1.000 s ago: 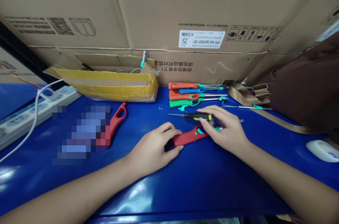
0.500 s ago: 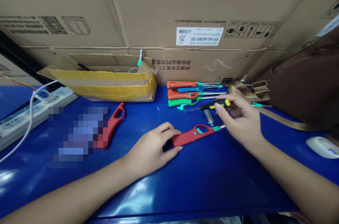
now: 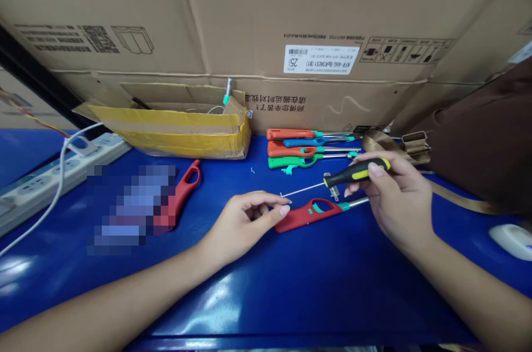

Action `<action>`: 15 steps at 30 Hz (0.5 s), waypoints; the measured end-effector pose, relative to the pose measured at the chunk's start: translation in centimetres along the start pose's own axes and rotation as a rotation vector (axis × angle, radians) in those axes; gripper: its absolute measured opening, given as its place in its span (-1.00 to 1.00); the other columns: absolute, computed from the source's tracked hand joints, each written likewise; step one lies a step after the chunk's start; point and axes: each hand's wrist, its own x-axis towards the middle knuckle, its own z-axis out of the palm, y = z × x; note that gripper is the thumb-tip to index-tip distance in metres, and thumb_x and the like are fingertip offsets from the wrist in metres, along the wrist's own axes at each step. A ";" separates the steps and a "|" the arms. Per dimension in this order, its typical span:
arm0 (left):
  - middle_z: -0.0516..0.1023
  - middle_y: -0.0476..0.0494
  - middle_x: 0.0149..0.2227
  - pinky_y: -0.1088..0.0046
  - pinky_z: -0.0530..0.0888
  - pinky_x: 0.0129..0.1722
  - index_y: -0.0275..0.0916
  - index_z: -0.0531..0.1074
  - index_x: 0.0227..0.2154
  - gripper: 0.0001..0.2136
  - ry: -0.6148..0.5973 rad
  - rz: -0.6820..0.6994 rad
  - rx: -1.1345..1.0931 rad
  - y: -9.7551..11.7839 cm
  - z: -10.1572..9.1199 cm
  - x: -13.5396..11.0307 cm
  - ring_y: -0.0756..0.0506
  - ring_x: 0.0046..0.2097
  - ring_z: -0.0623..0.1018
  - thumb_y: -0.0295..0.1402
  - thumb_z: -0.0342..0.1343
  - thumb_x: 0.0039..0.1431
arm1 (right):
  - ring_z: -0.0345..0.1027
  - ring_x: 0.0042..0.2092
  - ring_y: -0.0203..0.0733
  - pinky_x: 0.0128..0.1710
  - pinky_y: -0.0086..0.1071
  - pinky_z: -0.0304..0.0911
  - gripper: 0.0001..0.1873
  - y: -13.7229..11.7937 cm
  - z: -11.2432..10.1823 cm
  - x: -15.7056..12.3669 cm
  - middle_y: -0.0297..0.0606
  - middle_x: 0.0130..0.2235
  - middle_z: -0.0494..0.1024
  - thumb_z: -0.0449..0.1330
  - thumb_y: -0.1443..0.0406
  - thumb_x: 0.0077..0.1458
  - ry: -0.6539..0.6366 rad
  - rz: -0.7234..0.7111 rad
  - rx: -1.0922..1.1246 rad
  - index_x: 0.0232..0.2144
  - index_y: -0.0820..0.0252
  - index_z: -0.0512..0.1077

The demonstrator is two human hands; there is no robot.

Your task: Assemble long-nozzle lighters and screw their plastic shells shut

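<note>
Lifted off the blue tabletop [image 3: 316, 280], the black-and-yellow-handled screwdriver [image 3: 357, 172] now sits clamped in the right hand [image 3: 399, 202], tip angled toward the loosely pinched left hand [image 3: 245, 222] just beside the red plastic stick lighter [image 3: 310, 214], seemingly to meet it.

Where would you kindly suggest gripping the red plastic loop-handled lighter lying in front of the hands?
Grip the red plastic lighter by its broad handle end, from above on the left hand side: it lies flat, its thin metal nozzle under the right hand.
</note>
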 end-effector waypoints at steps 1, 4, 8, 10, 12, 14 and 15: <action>0.71 -0.16 -0.22 0.45 0.50 -0.29 -0.23 0.67 -0.18 -0.76 0.007 -0.024 -0.052 0.1 0.0 0.1 -0.06 -0.30 0.58 -0.20 0.27 0.20 | 0.46 -0.45 -0.22 -0.43 -0.27 0.51 -0.86 0.0 0.0 -0.1 -0.33 -0.36 0.53 0.24 0.16 0.27 -0.010 0.004 0.005 -0.16 0.01 0.53; 0.72 -0.15 -0.26 0.44 0.53 -0.27 -0.24 0.67 -0.20 -0.76 0.028 -0.065 -0.148 0.3 -0.2 0.2 -0.07 -0.31 0.61 -0.21 0.33 0.14 | 0.46 -0.46 -0.20 -0.43 -0.26 0.52 -0.86 0.0 0.1 -0.2 -0.32 -0.39 0.52 0.25 0.15 0.27 -0.012 0.045 0.013 -0.18 0.01 0.54; 0.71 -0.12 -0.34 0.48 0.51 -0.37 -0.24 0.68 -0.24 -0.78 0.042 -0.107 -0.184 0.6 -0.3 0.2 -0.02 -0.41 0.57 -0.22 0.36 0.11 | 0.50 -0.46 -0.17 -0.44 -0.24 0.53 -0.86 0.1 0.2 0.0 -0.34 -0.43 0.52 0.28 0.13 0.24 -0.006 0.100 0.038 -0.19 -0.01 0.55; 0.70 -0.11 -0.38 0.50 0.49 -0.40 -0.23 0.68 -0.29 -0.81 0.032 -0.110 -0.182 0.7 -0.3 0.3 -0.01 -0.43 0.56 -0.22 0.35 0.12 | 0.50 -0.47 -0.18 -0.45 -0.26 0.54 -0.86 0.2 0.2 0.0 -0.35 -0.43 0.52 0.28 0.14 0.23 -0.010 0.117 0.051 -0.20 -0.01 0.56; 0.70 -0.10 -0.40 0.51 0.48 -0.41 -0.23 0.67 -0.35 -0.82 0.024 -0.107 -0.172 0.6 -0.3 0.3 -0.01 -0.44 0.55 -0.22 0.33 0.13 | 0.49 -0.48 -0.20 -0.47 -0.28 0.53 -0.87 0.3 0.3 0.1 -0.36 -0.41 0.53 0.29 0.14 0.23 -0.021 0.134 0.059 -0.21 0.00 0.56; 0.69 -0.09 -0.42 0.51 0.48 -0.42 -0.23 0.66 -0.38 -0.82 0.022 -0.108 -0.166 0.6 -0.3 0.3 -0.01 -0.45 0.55 -0.22 0.33 0.12 | 0.48 -0.50 -0.22 -0.50 -0.30 0.52 -0.87 0.2 0.4 0.0 -0.36 -0.42 0.52 0.29 0.14 0.23 -0.031 0.143 0.065 -0.22 0.01 0.56; 0.68 -0.08 -0.43 0.51 0.48 -0.42 -0.24 0.66 -0.39 -0.83 0.023 -0.109 -0.166 0.6 -0.4 0.4 -0.01 -0.45 0.55 -0.22 0.34 0.11 | 0.48 -0.51 -0.22 -0.51 -0.30 0.52 -0.86 0.2 0.4 0.0 -0.36 -0.43 0.52 0.29 0.14 0.23 -0.033 0.145 0.069 -0.22 0.02 0.56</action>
